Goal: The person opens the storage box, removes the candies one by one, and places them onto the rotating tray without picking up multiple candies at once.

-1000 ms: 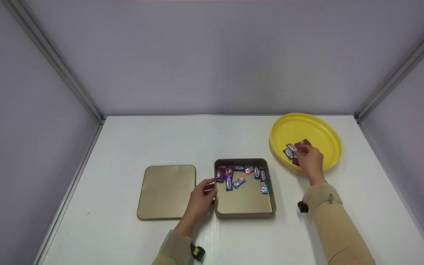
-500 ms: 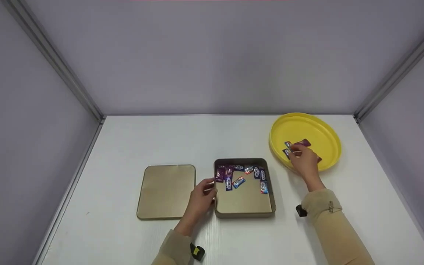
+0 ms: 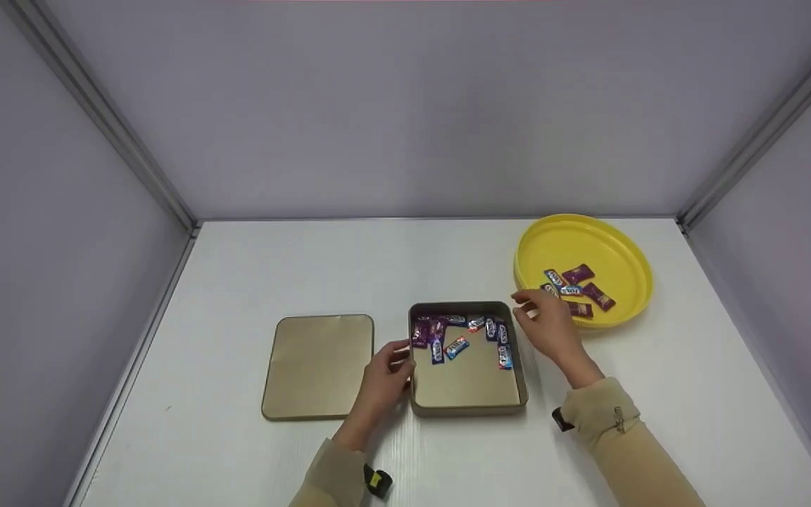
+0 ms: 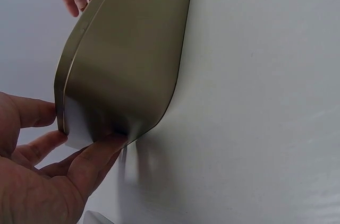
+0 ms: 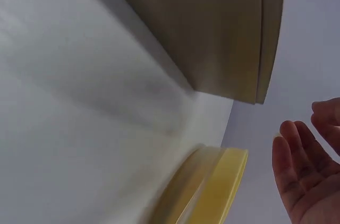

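Note:
An open gold square tin [image 3: 467, 387] stands on the white table, with several small wrapped candies [image 3: 457, 348] in purple and blue along its far part. My left hand [image 3: 382, 380] touches the outside of the tin's left wall; the left wrist view has its fingertips against the tin's outer corner [image 4: 114, 75]. Between the tin and a yellow round tray [image 3: 631, 282] hovers my right hand [image 3: 550, 327], beside the tin's far right corner. Its thumb and fingers stand apart in the right wrist view, and I see nothing between them. Several purple and blue candies [image 3: 598, 296] lie in the tray.
A flat gold lid [image 3: 319, 366] lies on the table left of the tin, close to my left forearm. The yellow tray stands at the back right. Grey walls [image 3: 405, 105] enclose the table at the back and sides.
My right hand has moved from over the candies in the yellow tray leftward and nearer, to the tin's right side. The tray candies have shifted slightly. My left hand and the tin have stayed put.

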A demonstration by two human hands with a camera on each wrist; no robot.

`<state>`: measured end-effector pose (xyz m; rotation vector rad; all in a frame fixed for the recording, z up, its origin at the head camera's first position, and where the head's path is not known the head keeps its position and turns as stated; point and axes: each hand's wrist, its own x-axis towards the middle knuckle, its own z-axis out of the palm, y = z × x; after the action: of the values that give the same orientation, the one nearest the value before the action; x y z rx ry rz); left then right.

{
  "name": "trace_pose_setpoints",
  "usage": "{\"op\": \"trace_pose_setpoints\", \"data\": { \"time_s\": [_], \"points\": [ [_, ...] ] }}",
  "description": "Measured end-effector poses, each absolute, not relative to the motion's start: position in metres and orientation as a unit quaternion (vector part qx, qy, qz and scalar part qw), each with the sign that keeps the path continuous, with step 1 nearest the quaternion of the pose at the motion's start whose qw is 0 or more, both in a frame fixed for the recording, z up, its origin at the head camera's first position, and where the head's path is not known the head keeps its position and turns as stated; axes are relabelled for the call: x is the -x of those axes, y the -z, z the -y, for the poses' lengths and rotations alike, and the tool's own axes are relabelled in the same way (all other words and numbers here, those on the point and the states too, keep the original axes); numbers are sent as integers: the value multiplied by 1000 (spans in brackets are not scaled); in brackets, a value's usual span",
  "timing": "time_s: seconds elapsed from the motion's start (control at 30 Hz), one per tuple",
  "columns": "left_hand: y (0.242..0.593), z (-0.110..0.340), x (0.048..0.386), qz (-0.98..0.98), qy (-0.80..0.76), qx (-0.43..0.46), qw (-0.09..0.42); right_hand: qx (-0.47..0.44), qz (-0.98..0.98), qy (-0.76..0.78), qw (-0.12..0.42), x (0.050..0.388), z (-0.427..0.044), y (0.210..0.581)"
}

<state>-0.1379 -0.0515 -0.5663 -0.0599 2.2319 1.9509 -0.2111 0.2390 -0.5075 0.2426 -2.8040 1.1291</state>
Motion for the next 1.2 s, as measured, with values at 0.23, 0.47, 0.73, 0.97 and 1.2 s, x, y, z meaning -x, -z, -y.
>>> {"op": "trace_pose_setpoints", "data": {
  "time_s": [0.23, 0.47, 0.73, 0.97, 1.2],
  "points": [
    [567, 51, 139, -757, -648, 24, 87, -107, 929, -353, 38, 198, -219, 513],
    [567, 51, 138, -754, -650, 31, 94, -162, 932, -323, -9, 187, -205, 527],
    [567, 50, 138, -756, -647, 33, 97, -248, 948, -195, -29, 184, -198, 547],
    [566, 50, 139, -753, -649, 41, 102, -273, 952, -138, -5, 184, -198, 557],
    [565, 51, 140, -751, -650, 41, 104, -292, 951, -102, 4, 183, -197, 560]
  ]
}}
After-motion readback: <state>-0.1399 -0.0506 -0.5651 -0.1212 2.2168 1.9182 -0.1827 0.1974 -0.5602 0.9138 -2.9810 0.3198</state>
